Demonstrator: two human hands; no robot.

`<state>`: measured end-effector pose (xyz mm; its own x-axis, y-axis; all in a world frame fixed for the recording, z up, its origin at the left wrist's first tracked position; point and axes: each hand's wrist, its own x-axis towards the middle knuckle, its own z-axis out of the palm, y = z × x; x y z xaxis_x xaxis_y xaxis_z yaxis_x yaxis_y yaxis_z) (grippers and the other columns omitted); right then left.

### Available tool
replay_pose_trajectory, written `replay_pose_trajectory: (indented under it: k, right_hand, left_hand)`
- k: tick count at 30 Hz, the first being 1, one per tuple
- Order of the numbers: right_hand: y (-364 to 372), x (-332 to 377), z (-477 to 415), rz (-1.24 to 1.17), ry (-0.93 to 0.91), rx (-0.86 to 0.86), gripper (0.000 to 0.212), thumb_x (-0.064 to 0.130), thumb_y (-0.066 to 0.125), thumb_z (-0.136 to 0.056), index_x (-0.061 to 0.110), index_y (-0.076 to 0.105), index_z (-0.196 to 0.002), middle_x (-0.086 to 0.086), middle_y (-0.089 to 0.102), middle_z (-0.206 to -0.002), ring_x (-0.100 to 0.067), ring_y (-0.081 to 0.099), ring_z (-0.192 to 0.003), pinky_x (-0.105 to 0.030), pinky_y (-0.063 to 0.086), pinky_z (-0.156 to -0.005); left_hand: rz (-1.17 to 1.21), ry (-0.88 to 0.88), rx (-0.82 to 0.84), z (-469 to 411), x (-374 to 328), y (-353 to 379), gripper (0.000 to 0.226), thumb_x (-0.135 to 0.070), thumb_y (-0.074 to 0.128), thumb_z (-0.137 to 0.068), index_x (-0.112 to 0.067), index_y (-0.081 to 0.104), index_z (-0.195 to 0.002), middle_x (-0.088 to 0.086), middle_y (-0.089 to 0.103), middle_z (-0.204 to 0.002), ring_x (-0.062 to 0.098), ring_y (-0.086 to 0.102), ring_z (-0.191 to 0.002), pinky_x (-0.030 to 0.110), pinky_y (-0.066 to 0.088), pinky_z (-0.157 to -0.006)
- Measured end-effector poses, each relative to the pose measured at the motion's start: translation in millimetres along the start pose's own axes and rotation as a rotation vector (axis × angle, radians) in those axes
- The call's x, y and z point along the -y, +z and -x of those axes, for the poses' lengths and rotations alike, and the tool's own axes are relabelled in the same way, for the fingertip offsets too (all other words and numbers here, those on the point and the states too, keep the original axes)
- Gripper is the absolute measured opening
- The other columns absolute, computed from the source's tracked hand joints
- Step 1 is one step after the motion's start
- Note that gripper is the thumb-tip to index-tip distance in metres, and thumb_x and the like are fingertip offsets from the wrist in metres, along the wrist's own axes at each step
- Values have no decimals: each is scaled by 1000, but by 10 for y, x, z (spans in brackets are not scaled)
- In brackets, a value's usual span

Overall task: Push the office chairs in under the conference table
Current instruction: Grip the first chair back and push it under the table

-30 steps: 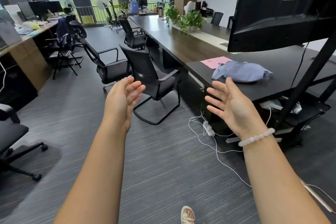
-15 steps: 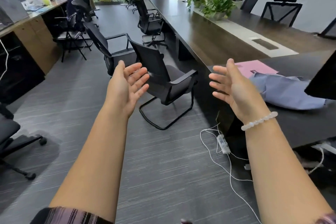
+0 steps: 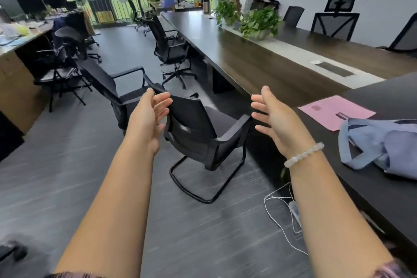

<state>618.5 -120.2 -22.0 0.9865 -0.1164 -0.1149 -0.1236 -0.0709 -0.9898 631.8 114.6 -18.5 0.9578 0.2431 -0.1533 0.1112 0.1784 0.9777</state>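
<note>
Both my hands are spread, palms facing, empty: left hand [image 3: 149,117] and right hand [image 3: 276,119]. Nearest chair [image 3: 203,128] sits angled beside the conference table [image 3: 248,61].

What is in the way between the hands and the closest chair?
Nothing visible. The left hand and right hand are open and empty, reaching toward the chair. Only air shows between them and its backrest. The white cable lies on the floor nearer the table, off to the right.
</note>
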Motion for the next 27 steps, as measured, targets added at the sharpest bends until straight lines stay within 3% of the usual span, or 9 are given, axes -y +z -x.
replay_pose_trajectory:
  k: [5, 8, 11, 13, 16, 18, 21, 25, 27]
  right_hand:
    - [522, 65, -621, 12, -8, -29, 54, 58, 30, -96, 26, 53, -133, 9, 52, -134, -11, 52, -119, -41, 42, -104]
    - [677, 11, -958, 26, 43, -35, 55, 60, 29, -95, 28, 52, -133, 9, 51, -136, -12, 50, -121, -42, 40, -105]
    - [747, -81, -1385, 48, 77, -78, 53, 59, 30, -95, 28, 52, -132, 8, 51, -137, -14, 50, -123, -44, 39, -107]
    - [808, -152, -1666, 97, 118, -86, 59, 59, 32, -94, 19, 51, -133, -3, 53, -138, -24, 51, -125, -46, 39, -106]
    - [949, -242, -2153, 155, 158, -70, 61, 59, 33, -93, 12, 49, -129, -13, 48, -137, -29, 49, -124, -49, 40, -105]
    - [1050, -288, -2533, 139, 179, -54, 59, 59, 32, -94, 13, 51, -127, -11, 50, -135, -25, 51, -121, -48, 39, -105]
    - [1216, -343, -3088, 134, 189, -23, 56, 61, 31, -94, 24, 51, -130, 2, 56, -125, -17, 52, -118, -47, 38, -107]
    - [1436, -381, -3727, 183, 227, 60, 57, 58, 31, -95, 27, 39, -143, 10, 44, -144, -15, 42, -131, -45, 33, -112]
    - [1522, -392, -3936, 206, 243, 92, 54, 56, 34, -96, 26, 41, -141, 12, 43, -143, -12, 44, -127, -41, 35, -110]
  left_hand:
    - [-77, -14, 40, -887, -187, -14, 41, -48, 33, -96, -29, 69, -92, -13, 69, -105, 4, 55, -106, 30, 35, -86]
    - [-108, -66, 50, -1338, -135, -13, 40, -47, 34, -95, -29, 70, -96, -12, 67, -113, 5, 52, -114, 27, 36, -77]
    - [-133, -108, 38, -1797, -22, -19, 31, -41, 41, -94, -29, 69, -91, -7, 60, -123, 12, 44, -126, 31, 35, -96]
    - [-136, -140, 14, -2102, 49, -22, 25, -35, 45, -93, -27, 68, -87, -4, 58, -123, 16, 40, -131, 34, 31, -105]
    - [-154, -174, 8, -2583, 133, 16, 20, -32, 49, -91, -25, 68, -94, -6, 58, -122, 15, 41, -129, 32, 31, -102]
    - [-175, -192, 10, -2952, 178, 77, 22, -32, 49, -90, -25, 67, -102, -7, 58, -121, 12, 43, -123, 31, 29, -104]
    - [-195, -226, 11, -3505, 268, 194, 20, -33, 50, -90, -26, 66, -99, -8, 59, -121, 11, 45, -115, 33, 27, -106]
    - [-249, -287, -21, -4103, 369, 303, 29, -34, 53, -88, -20, 65, -111, -7, 58, -124, 12, 45, -118, 34, 26, -98]
    - [-269, -323, -36, -4311, 406, 325, 36, -34, 53, -89, -18, 63, -119, -6, 57, -125, 12, 47, -114, 36, 25, -96]
